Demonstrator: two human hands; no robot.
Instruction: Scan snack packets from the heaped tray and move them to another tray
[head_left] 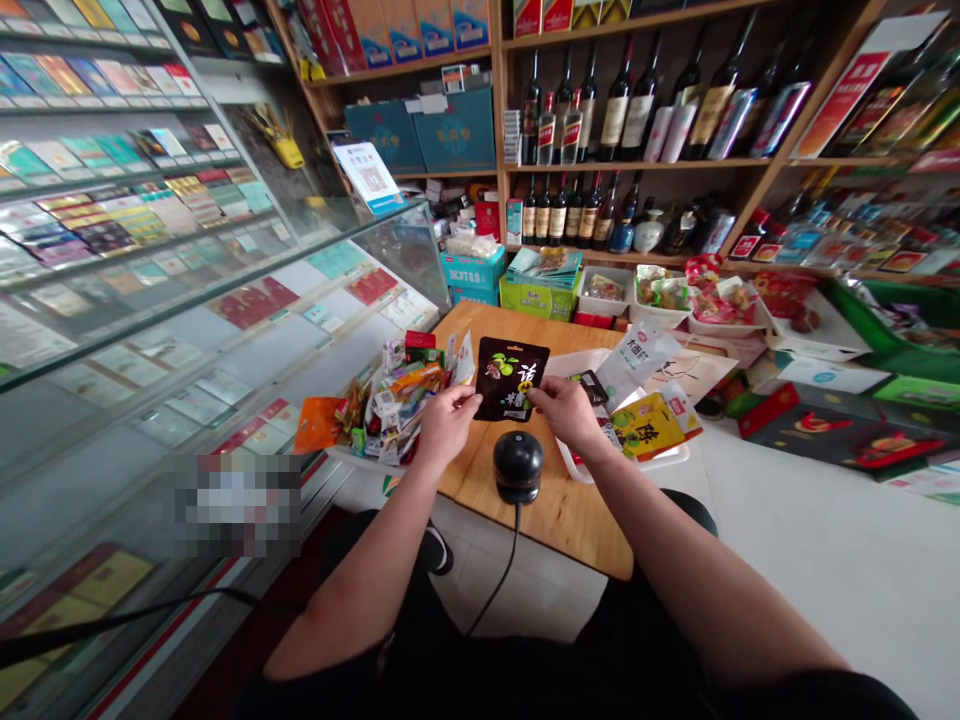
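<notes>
Between both hands I hold up a dark snack pouch (511,378) with green fruit and white lettering on its front. My left hand (448,420) pinches its left edge. On the opposite side, my right hand (568,408) grips the lower right edge. Just below the pouch stands a black rounded device (518,466) with a cable, on the wooden table (465,480). Mixed small snack packets (397,400) fill a container on the left. A white tray (679,456) on the right carries a yellow pouch (649,425) and a pale grey pouch (636,362).
A glass display counter (247,330) with flat packs runs along the left. Wooden shelves with wine bottles (616,110) stand behind. Low bins of packaged snacks (664,292) and stacked boxes (832,425) line the right. The black cable (504,575) hangs toward my lap.
</notes>
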